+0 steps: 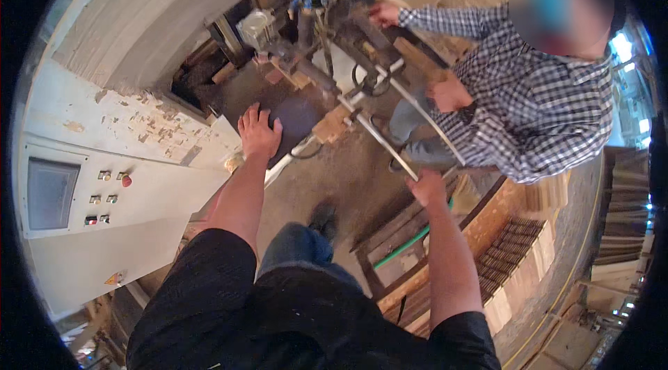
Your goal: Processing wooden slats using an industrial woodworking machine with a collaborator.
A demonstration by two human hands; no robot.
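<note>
My left hand [259,132] lies palm down with its fingers apart at the edge of the machine's dark, rounded surface [298,118]. Nothing shows in its grasp. On the right, the fingers of my right hand [427,188] curl at the near end of a pale metal rod [383,139]; the hand partly hides that end. This rod runs back to the machine head [316,29], which carries dark cylinders and blue hoses. A wooden block [332,125] sits by the rod's far part. A second, longer rod [426,114] runs alongside, farther right.
A person in a checked shirt [536,109] stands across on the right, hands near the machine. At left is a control cabinet [149,220] with a screen [52,195] and a red button [126,179]. Stacked wood strips [518,266] and a green bar [402,247] lie right of my legs.
</note>
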